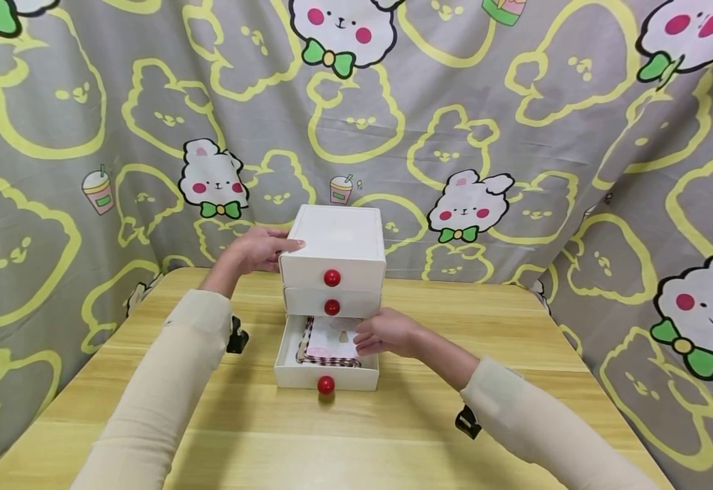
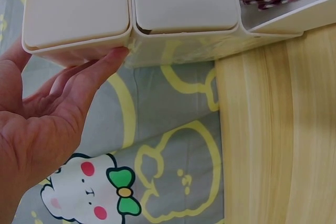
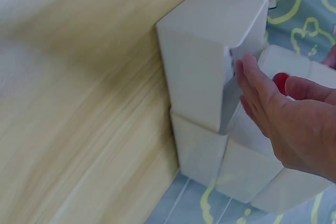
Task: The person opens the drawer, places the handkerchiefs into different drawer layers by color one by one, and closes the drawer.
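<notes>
Cartoon-bunny curtain (image 1: pixel 516 122) hangs behind and to both sides of a light wooden table (image 1: pixel 516 381). One white three-drawer mini chest (image 1: pixel 338 245) stands near the table's far edge, centre. Three red knobs, one per drawer. Top two drawers are closed; bottom drawer (image 1: pixel 326 373) is pulled out toward the near edge. One folded cloth (image 1: pixel 328 344), white with a dark checked border, lies inside the open drawer. Left hand (image 1: pixel 261 248) rests flat on the chest's top left edge, fingers straight and relaxed, fingertips (image 2: pixel 113 59) touching the top corner in the left wrist view. Right hand (image 1: pixel 387 332) is at the open drawer's right side, over its rim, fingers loosely bent with their tips touching the cloth's right edge; whether they pinch it cannot be told. Both arms wear cream sleeves.
</notes>
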Demonstrator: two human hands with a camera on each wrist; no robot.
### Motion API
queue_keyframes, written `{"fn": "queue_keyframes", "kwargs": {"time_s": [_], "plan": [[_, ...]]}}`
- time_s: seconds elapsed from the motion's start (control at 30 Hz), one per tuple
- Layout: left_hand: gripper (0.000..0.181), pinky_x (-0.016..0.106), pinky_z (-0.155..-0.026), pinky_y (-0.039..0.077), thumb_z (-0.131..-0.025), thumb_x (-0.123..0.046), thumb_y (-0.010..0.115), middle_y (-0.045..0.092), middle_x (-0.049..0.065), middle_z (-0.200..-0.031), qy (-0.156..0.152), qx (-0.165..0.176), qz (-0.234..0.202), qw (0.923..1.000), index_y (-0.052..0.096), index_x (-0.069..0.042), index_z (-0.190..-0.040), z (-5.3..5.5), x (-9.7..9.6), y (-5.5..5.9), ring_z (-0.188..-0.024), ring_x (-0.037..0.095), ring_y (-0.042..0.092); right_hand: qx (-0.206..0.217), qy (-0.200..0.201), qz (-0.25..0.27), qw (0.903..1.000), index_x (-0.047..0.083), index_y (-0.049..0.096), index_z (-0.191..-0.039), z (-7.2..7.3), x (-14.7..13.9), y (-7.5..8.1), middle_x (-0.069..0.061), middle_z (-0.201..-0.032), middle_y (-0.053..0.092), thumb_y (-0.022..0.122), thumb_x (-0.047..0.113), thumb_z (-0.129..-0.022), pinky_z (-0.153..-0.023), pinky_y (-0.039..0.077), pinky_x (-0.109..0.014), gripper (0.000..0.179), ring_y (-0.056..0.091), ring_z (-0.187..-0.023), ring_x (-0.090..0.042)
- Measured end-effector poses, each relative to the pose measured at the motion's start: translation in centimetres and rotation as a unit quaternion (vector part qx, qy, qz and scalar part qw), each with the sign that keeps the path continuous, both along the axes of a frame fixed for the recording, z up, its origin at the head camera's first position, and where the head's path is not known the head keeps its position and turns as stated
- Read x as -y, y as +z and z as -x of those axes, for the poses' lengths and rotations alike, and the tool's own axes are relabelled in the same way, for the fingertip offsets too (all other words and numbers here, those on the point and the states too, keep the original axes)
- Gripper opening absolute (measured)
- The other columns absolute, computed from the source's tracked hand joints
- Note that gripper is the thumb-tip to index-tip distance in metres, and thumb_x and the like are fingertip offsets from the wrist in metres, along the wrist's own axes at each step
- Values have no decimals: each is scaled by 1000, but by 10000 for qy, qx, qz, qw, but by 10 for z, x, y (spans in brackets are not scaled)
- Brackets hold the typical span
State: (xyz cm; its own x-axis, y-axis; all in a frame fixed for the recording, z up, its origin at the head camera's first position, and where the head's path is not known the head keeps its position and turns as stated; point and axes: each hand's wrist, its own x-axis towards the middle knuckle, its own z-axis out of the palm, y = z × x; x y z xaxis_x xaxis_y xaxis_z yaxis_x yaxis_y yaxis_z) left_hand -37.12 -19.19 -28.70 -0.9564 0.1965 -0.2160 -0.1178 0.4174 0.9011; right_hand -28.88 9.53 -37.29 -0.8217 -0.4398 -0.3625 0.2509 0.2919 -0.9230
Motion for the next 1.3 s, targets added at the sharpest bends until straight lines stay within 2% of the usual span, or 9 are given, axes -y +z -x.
{"fn": "queue_keyframes", "kwargs": {"time_s": [0.17, 0.3, 0.5, 0.67, 0.83, 0.93, 1.17, 1.3], "plan": [[74, 45, -106, 52, -100, -37, 65, 57, 19, -143, -12, 10, 34, 10000, 32, -9, -159, 0, -1, 0, -122, 32, 62, -168, 447, 79, 9988, -17, 55, -125, -16, 5, 5, -36, -118, 63, 52, 9, -103, -93, 59, -44, 35, 71, -100, -35], [73, 46, -106, 52, -100, -36, 65, 58, 19, -143, -24, 19, 19, 10000, 33, -9, -159, 0, -1, 1, -122, 32, 63, -88, 799, 132, 9967, -14, 61, -121, -29, 11, 3, -29, -109, 69, 53, 12, -103, -89, 61, -43, 33, 73, -87, -25], [73, 48, -108, 50, -100, -36, 66, 57, 19, -143, -33, 11, 36, 10000, 33, -8, -159, 0, 0, 0, -123, 33, 62, 301, 1375, 191, 9899, -18, 64, -114, -46, 19, -7, -35, -108, 68, 55, 12, -101, -85, 62, -43, 34, 72, -79, -23], [73, 49, -108, 49, -99, -37, 66, 58, 19, -143, -28, -26, 64, 10000, 34, -9, -158, -1, -1, 1, -123, 33, 62, 676, 1648, -49, 9840, -20, 62, -113, -52, 22, -24, -35, -105, 69, 54, 22, -103, -80, 63, -41, 43, 72, -76, -24], [72, 47, -107, 51, -99, -36, 67, 58, 19, -142, -12, -49, 65, 10000, 36, -9, -158, -2, -1, 0, -121, 33, 63, 913, 1481, 28, 9848, -19, 59, -112, -56, 27, -41, -34, -99, 70, 54, 26, -105, -80, 63, -45, 45, 71, -73, -25], [72, 46, -106, 52, -99, -37, 66, 58, 18, -142, -11, -49, 71, 10000, 35, -9, -158, -2, -1, 0, -121, 32, 63, 887, 1235, 137, 9883, -16, 58, -113, -59, 31, -49, -33, -98, 70, 53, 24, -106, -80, 63, -46, 41, 70, -72, -25], [71, 46, -105, 52, -99, -37, 66, 59, 18, -141, -10, -29, 55, 10000, 36, -10, -158, -2, -2, 1, -118, 30, 65, 599, 380, 392, 9967, -15, 59, -118, -61, 41, -54, -31, -99, 68, 51, 14, -105, -80, 63, -42, 33, 68, -71, -23], [72, 45, -105, 52, -99, -37, 66, 59, 18, -142, -9, -30, 66, 10000, 35, -9, -158, -2, -1, 1, -119, 31, 64, 383, 92, 426, 9983, -14, 61, -119, -59, 43, -55, -30, -99, 69, 53, 11, -104, -79, 63, -41, 30, 68, -70, -22]]}}
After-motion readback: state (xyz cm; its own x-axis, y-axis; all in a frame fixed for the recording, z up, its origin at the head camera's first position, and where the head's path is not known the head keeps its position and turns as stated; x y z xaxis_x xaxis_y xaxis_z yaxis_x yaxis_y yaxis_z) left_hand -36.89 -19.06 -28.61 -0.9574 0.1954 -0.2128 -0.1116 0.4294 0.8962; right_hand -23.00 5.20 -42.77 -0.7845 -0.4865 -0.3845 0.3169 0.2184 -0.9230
